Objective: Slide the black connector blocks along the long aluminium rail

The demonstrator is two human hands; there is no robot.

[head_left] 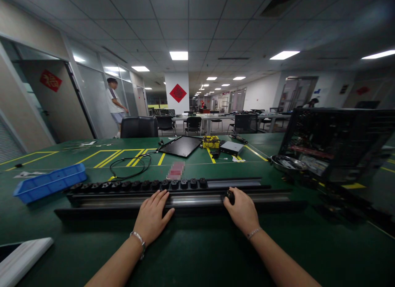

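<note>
Two long black rails with metallic channels lie side by side across the green table. My left hand (152, 217) rests over the near rail (194, 202) left of its middle, fingers spread flat. Farther right on that same rail, my right hand (243, 211) has its thumb and fingers closed around a small black socket-like piece (230, 195), which is partly hidden by the fingers. Behind, the far rail (234, 183) carries a row of similar black pieces (154, 184) from its left end to past its middle.
A blue tray (51, 182) stands at left, a black cable (131, 167) beyond it. Farther back lie a dark panel (182, 146), a yellow box (211, 141) and a grey box (231, 148). A metal bowl (286, 163) and black computer case (339, 143) stand right. A person (115, 100) is at back left.
</note>
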